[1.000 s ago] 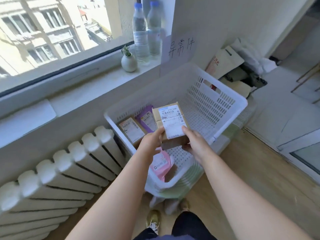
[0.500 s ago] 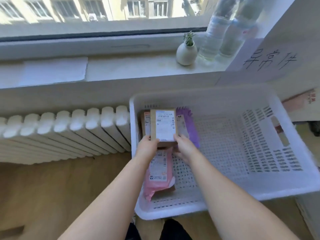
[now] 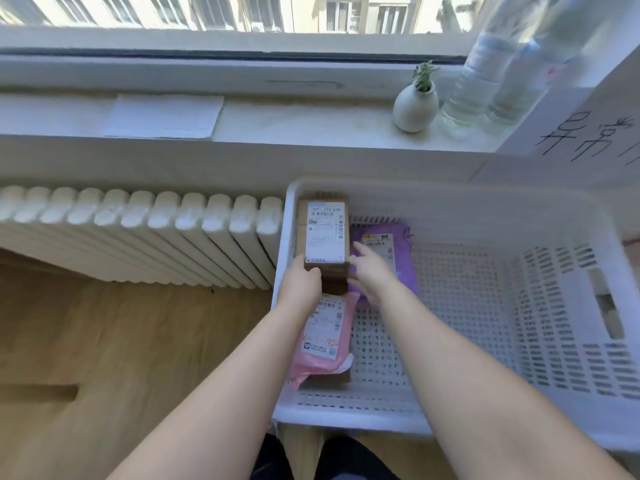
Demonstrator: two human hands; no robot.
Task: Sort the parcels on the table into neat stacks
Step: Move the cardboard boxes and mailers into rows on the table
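Observation:
A white plastic basket stands under the windowsill. In its far left corner lies a brown cardboard parcel with a white label, on top of another brown box. My left hand grips the parcel's near edge. My right hand hovers just right of it, fingers loose, over a purple mailer. A pink mailer with a label lies on a brown box in the basket's near left corner.
A white radiator runs along the wall left of the basket. On the windowsill stand a small white vase with a plant and two water bottles. A handwritten paper sign hangs at the right. Wooden floor lies below.
The brown parcel moved left and down into the basket's far left corner onto another box. My right hand has let go of it; my left hand still grips it.

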